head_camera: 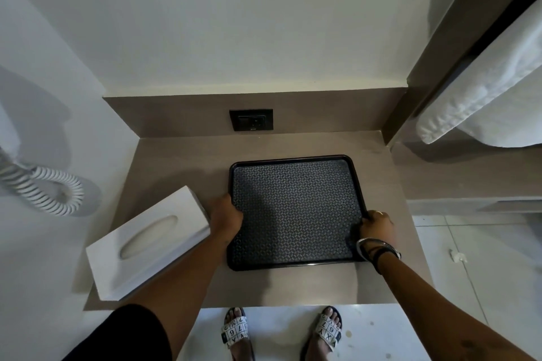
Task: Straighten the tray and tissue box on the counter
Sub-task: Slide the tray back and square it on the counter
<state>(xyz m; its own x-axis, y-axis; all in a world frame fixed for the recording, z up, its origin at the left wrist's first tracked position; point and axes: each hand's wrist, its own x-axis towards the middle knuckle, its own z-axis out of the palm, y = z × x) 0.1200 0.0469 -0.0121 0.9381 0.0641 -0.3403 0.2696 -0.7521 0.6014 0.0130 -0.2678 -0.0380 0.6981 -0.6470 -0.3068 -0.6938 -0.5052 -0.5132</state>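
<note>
A black tray (293,158) with a patterned grey mat lies flat on the grey-brown counter (181,161), roughly square to the back wall. My left hand (225,217) grips the tray's left rim. My right hand (377,224), with bangles on the wrist, grips the right rim near the front corner. A white tissue box (146,240) with an oval slot sits left of the tray, turned at an angle, its near corner past the counter's left edge. Its right end touches my left wrist.
A black wall socket (251,119) sits in the backsplash behind the tray. A white coiled cord (50,193) hangs on the left wall. White folded towels (484,97) lie on a shelf at the right. My sandalled feet (281,334) stand below the counter's front edge.
</note>
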